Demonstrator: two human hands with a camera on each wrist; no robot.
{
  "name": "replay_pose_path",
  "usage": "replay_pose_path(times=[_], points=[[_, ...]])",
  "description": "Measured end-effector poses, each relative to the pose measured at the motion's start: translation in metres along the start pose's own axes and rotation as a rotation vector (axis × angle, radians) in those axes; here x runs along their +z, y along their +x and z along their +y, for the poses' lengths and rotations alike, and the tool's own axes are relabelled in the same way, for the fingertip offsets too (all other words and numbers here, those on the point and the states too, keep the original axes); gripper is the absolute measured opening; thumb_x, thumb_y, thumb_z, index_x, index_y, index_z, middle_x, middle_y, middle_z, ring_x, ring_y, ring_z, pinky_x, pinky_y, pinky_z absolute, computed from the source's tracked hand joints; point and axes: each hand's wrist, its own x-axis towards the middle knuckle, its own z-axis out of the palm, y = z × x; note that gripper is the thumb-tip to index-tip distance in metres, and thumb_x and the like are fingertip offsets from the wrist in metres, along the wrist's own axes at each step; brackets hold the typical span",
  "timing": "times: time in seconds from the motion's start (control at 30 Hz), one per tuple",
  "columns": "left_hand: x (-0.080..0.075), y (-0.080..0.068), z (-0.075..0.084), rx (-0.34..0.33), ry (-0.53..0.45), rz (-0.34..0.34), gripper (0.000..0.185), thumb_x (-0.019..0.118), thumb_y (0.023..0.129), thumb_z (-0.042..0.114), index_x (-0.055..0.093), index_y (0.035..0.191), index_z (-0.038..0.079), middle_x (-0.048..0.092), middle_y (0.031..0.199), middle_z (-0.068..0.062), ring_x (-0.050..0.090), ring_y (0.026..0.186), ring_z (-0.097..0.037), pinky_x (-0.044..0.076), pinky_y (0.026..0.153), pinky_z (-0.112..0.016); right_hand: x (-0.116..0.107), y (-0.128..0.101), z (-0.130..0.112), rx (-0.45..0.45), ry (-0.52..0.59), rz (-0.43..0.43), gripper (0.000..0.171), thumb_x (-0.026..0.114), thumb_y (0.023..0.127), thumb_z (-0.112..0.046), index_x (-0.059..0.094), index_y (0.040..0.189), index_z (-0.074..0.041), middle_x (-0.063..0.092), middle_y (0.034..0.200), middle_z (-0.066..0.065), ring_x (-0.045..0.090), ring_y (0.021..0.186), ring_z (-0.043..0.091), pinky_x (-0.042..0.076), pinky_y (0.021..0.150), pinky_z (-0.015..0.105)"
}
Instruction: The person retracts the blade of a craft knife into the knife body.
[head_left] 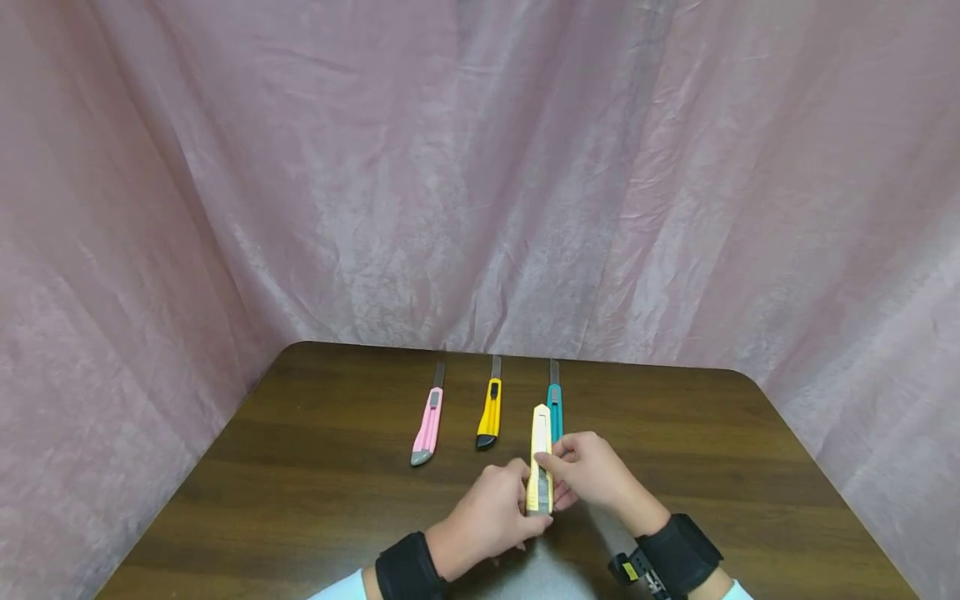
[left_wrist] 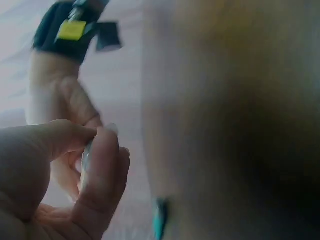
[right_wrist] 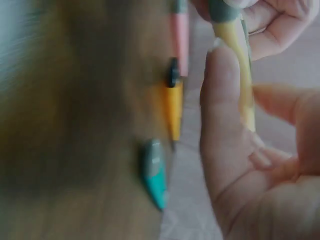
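Note:
Both hands hold a pale yellow box cutter (head_left: 541, 433) above the near middle of the table, its tip pointing away and no blade showing there. The left hand (head_left: 487, 510) pinches the grey lower end between thumb and fingers. My right hand (head_left: 596, 473) grips the body from the right, thumb on its upper face by the slide. In the left wrist view, only a thin edge of the cutter (left_wrist: 86, 159) shows between the left fingers. From the right wrist, the cutter's yellow body (right_wrist: 231, 37) runs between thumb and fingers.
Three other box cutters lie in a row with blades out, pointing to the far edge: pink (head_left: 428, 425), yellow (head_left: 490, 408) and teal (head_left: 555, 404), the last partly hidden behind the held one. Beneath is a dark wooden table (head_left: 337, 433), with a pink curtain (head_left: 420, 208) behind.

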Motion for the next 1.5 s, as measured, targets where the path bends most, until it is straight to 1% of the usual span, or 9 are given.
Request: replay_pose_path(times=[0.07,0.13,0.27,0.33,0.53,0.67,1.1,1.37,1.5], points=[[0.010,-0.002,0.004,-0.014,0.050,-0.058,0.035,0.086,0.083,0.023,0.062,0.101,0.005,0.061,0.064,0.011,0.052,0.043,0.008,0.047,0.040,-0.012,0.000,-0.006,0.005,0.059,-0.057,-0.006,0.026,0.071,0.098,-0.022,0.066,0.088,0.002,0.069,0.063,0.008,0.067,0.049,0.014,0.064,0.050,0.037],[0.020,-0.004,0.007,-0.053,0.030,-0.131,0.031,0.086,0.082,0.023,0.064,0.096,0.007,0.060,0.064,0.010,0.053,0.040,0.004,0.047,0.038,-0.014,0.002,-0.011,0.011,0.125,-0.101,-0.025,0.024,0.072,0.097,-0.019,0.065,0.086,0.001,0.068,0.061,0.011,0.066,0.046,0.013,0.063,0.048,0.034],[0.033,-0.004,0.010,-0.147,-0.066,-0.245,0.026,0.086,0.082,0.018,0.066,0.096,0.009,0.060,0.064,0.007,0.056,0.039,-0.005,0.050,0.037,-0.019,0.007,-0.016,0.018,0.228,-0.158,-0.054,0.024,0.075,0.093,-0.014,0.058,0.095,0.002,0.067,0.060,0.015,0.066,0.045,0.015,0.062,0.046,0.032],[0.036,-0.003,0.011,-0.158,-0.050,-0.267,0.027,0.086,0.082,0.019,0.067,0.098,0.010,0.060,0.064,0.007,0.056,0.040,-0.006,0.050,0.037,-0.019,0.008,-0.017,0.020,0.253,-0.181,-0.047,0.026,0.075,0.093,-0.013,0.054,0.099,0.001,0.067,0.061,0.016,0.066,0.044,0.015,0.062,0.046,0.032],[0.040,-0.001,0.020,-0.124,0.153,-0.274,0.025,0.085,0.082,0.026,0.067,0.087,0.011,0.056,0.058,0.007,0.052,0.039,-0.003,0.046,0.037,-0.016,0.009,-0.020,0.020,0.288,-0.223,-0.026,0.024,0.075,0.092,-0.011,0.054,0.094,0.001,0.067,0.063,0.015,0.067,0.046,0.015,0.061,0.045,0.029],[0.041,-0.001,0.023,-0.110,0.238,-0.264,0.026,0.085,0.081,0.028,0.067,0.084,0.009,0.056,0.057,0.007,0.051,0.041,-0.001,0.045,0.038,-0.015,0.009,-0.020,0.021,0.305,-0.230,-0.016,0.024,0.075,0.092,-0.012,0.055,0.095,0.001,0.067,0.065,0.016,0.068,0.047,0.016,0.061,0.046,0.029],[0.041,-0.001,0.020,-0.142,0.166,-0.245,0.030,0.087,0.081,0.027,0.067,0.090,0.007,0.057,0.059,0.006,0.051,0.034,-0.002,0.046,0.035,-0.016,0.009,-0.018,0.025,0.285,-0.218,0.015,0.025,0.075,0.093,-0.017,0.060,0.095,0.003,0.068,0.061,0.014,0.068,0.046,0.016,0.061,0.045,0.030],[0.041,-0.003,0.021,-0.134,0.198,-0.211,0.033,0.089,0.078,0.029,0.066,0.088,0.006,0.056,0.060,0.006,0.050,0.033,-0.001,0.046,0.036,-0.015,0.012,-0.016,0.029,0.273,-0.176,0.043,0.027,0.071,0.096,-0.020,0.057,0.086,0.000,0.067,0.058,0.014,0.068,0.044,0.018,0.061,0.045,0.033],[0.041,-0.002,0.020,-0.137,0.174,-0.216,0.032,0.089,0.078,0.027,0.065,0.085,0.008,0.056,0.062,0.006,0.051,0.033,-0.001,0.047,0.036,-0.015,0.010,-0.014,0.032,0.293,-0.166,0.039,0.027,0.071,0.097,-0.022,0.057,0.091,0.001,0.067,0.062,0.015,0.068,0.046,0.018,0.062,0.046,0.033]])
